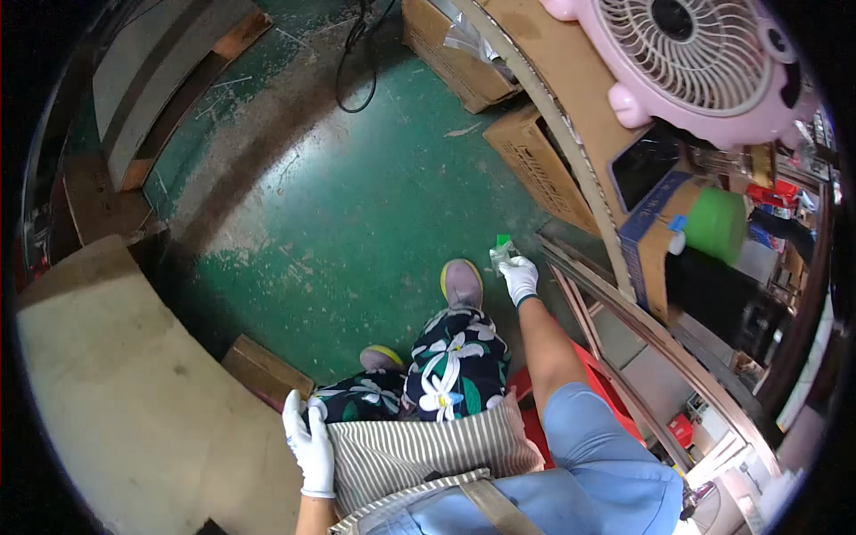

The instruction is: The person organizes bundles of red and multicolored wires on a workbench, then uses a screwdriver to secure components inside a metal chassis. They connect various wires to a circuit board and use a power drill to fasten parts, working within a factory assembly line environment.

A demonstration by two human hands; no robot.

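My right hand (520, 275), in a white glove, is closed on a small clear plastic packet (500, 253) with a bright green part at its top. What the packet contains is too small to make out. The arm reaches forward over the green floor, close to the metal-framed bench on my right. Down at the left, beside my striped apron (428, 450), my gloved left hand (309, 446) is open, fingers stretched out and thumb apart, holding nothing. Its nearest neighbour is the edge of the pale tabletop (134, 383).
At the upper right a pink fan (695, 53) stands on a cardboard-topped bench, with a black phone (644, 166) and a green roll (716, 225) near it. Cardboard boxes (539, 165) sit below. A black cable (355, 76) lies on the floor; a red bin (593, 374) is beside my right arm.
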